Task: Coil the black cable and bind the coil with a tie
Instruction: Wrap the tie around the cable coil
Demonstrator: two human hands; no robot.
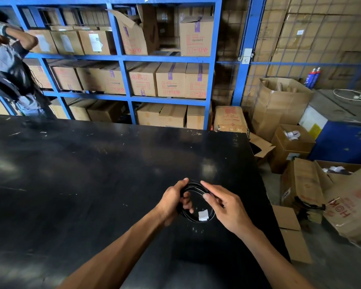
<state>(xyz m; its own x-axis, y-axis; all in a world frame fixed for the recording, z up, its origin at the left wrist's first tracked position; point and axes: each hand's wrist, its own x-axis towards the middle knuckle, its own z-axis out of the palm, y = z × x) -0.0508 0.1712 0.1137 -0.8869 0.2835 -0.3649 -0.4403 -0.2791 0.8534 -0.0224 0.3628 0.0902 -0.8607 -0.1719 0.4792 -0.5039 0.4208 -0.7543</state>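
Both hands hold the round, glossy black cable coil.

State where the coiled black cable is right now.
In the head view, the black cable coil is held between left hand and right hand, above the black table.

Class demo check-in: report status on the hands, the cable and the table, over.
Left hand gripping the black cable coil. Right hand pinching its far side, thumb and forefinger. Coil wound, white tag on it; tie not discernible. Black table around it unobstructed.
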